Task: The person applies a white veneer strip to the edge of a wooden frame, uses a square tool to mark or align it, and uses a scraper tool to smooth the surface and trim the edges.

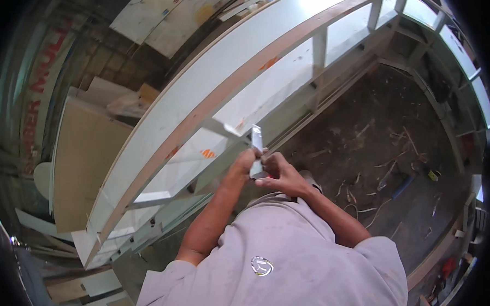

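Both my hands meet in front of my waist around a narrow, silver-grey object (257, 136); its exact kind is not plain from here. My left hand (245, 163) is closed round its middle, and the upper end sticks out above my fingers. Beside it, my right hand (285, 179) is bent in a pinch at the lower end, with thumb and fingers close to the object. A small red spot shows near the right thumb. Just beyond my hands runs the long wooden frame (193, 117) with white panels, apart from them.
The frame curves away to the far right, with crosspieces like one upright (319, 49). On the dark floor (361, 120) lie wood scraps, a cord, a blue bar-shaped thing (402, 186) and a yellow item (434, 175). Boards (86, 162) lean at the left.
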The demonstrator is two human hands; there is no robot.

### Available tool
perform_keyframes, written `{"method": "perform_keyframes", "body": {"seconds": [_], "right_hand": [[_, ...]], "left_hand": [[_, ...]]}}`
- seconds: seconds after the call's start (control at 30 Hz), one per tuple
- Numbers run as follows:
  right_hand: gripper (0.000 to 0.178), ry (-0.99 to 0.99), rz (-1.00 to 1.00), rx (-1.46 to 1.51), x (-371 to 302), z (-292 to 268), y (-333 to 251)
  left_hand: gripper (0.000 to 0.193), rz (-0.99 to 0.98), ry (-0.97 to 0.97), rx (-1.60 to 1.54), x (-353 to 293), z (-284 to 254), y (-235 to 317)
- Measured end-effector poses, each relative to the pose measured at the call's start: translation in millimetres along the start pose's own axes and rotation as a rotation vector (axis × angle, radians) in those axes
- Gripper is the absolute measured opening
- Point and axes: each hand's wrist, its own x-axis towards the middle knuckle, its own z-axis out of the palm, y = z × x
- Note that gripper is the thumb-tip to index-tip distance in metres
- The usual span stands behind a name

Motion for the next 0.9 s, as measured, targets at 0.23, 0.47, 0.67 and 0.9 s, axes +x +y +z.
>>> {"method": "perform_keyframes", "body": {"seconds": [0.23,0.47,0.67,0.9], "right_hand": [[0.076,0.156,-0.115,-0.196,-32,86,9],[0.078,0.233,-0.082,-0.037,-17,82,-25],[0.073,0.143,-0.054,-0.011,27,78,-28],[0.076,0.079,-0.022,-0.049,78,78,-19]], "left_hand": [[0.035,0.03,-0.067,0.037,-29,-67,-36],[0.032,0.74,0.101,0.482,-120,-112,91],[0.035,0.721,0.245,0.26,-105,-160,220],[0.045,0.071,-0.087,1.002,30,-184,221]]}}
